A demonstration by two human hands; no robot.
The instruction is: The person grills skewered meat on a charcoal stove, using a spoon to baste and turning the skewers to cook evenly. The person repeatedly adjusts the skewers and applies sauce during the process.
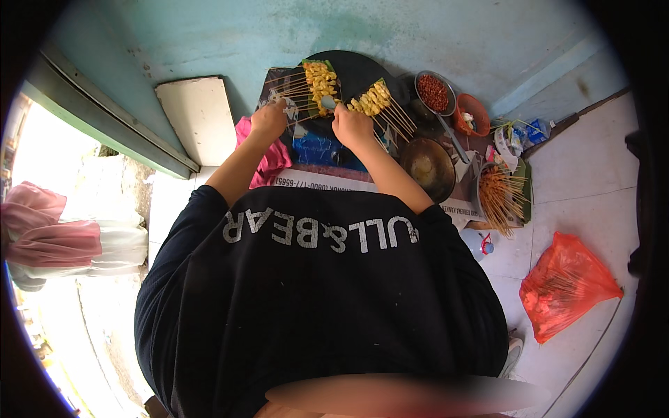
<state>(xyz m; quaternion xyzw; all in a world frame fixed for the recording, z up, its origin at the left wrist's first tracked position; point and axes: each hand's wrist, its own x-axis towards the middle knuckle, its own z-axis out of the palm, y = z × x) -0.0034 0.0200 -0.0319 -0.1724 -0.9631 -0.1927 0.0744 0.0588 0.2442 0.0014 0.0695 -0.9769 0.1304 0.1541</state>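
My left hand [270,120] is closed around the bare stick end of a satay skewer, left of the round black griddle [360,70]. Yellow-coated satay [320,78] lies in a row along the griddle's left side, on a strip of green leaf, sticks pointing left. In my right hand [353,125] is a metal spoon [328,102], its bowl over the lower end of that row. A second group of yellow satay [373,99] rests to the right, sticks pointing down and right. Below the griddle, a blue stove [316,149] is partly hidden by my right hand and arm.
To the right stand a bowl of red-brown peanuts [433,93], an orange basket [475,128], a wok-like pan [427,170] and a pot of skewered meat [496,188]. A ladle [453,140] leans nearby. A pink cloth [269,162] lies left. A red plastic bag [567,287] sits on the tiles.
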